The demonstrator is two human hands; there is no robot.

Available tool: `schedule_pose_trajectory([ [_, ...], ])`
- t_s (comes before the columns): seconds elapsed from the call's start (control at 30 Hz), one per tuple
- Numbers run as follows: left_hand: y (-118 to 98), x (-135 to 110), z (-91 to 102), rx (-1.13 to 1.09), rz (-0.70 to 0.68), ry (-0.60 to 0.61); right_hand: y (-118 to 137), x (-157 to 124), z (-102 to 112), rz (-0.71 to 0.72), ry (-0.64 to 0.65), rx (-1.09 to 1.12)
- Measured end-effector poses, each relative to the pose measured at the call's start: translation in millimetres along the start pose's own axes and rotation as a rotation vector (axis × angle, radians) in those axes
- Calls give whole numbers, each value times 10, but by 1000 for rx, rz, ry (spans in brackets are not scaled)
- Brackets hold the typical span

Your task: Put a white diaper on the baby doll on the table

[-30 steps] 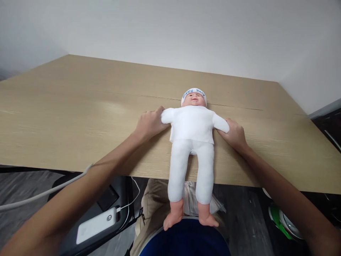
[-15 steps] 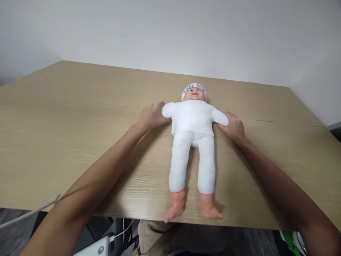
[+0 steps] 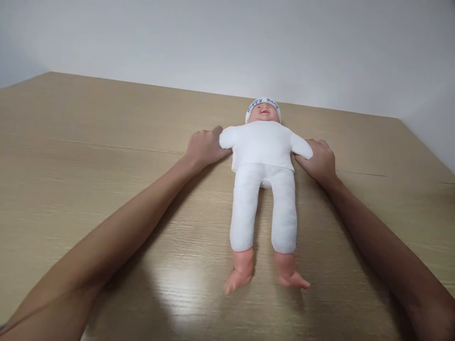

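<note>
On its back in front of me lies a baby doll (image 3: 263, 147), dressed in a white top and white trousers, with bare pink feet toward me. Its white cap (image 3: 263, 102) carries blue lettering, partly readable as "Happy". My left hand (image 3: 206, 146) is closed around the end of the doll's arm on the left. The opposite arm's end is gripped by my right hand (image 3: 319, 160). Both sleeves are spread outward, and the doll's own hands are hidden.
A light wooden table (image 3: 117, 175) spreads beneath the doll, with thin seams across its top. Behind its far edge rises a pale wall (image 3: 227, 42). Light glares off the wood near the doll's feet.
The view has tilted up and come closer, so the table's front edge and the things below it have left the picture. Both hands keep hold of the doll's arms.
</note>
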State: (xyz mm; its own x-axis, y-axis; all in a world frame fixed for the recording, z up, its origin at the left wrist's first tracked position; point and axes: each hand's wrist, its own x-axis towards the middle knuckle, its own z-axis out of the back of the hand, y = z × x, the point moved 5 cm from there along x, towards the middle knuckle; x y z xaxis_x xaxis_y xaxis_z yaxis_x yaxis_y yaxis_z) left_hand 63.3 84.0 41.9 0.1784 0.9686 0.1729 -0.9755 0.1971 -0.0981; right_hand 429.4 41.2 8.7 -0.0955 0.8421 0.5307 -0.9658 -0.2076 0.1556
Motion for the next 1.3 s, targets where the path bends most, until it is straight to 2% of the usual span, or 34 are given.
schedule_pose_trajectory([
  [0.2,4,-22,-70,-73,-99,-138,-1,-1,-6,34,-10,-4],
  [0.33,74,-195,-26,-120,-155,-218,-91,-113,42,55,-5,45],
  [0.53,453,-560,31,-224,-172,-191,-369,-415,255,22,65,100],
  [0.67,624,-525,-48,-244,-126,-144,-318,-367,358,12,45,100],
  [0.9,650,-356,-121,-284,-126,-165,-319,-222,229,37,14,140],
  [1.07,711,-426,-135,-289,-85,-189,-388,-302,170,52,31,156],
  [1.3,765,-632,-96,-253,21,-175,-318,-503,259,18,-82,132],
])
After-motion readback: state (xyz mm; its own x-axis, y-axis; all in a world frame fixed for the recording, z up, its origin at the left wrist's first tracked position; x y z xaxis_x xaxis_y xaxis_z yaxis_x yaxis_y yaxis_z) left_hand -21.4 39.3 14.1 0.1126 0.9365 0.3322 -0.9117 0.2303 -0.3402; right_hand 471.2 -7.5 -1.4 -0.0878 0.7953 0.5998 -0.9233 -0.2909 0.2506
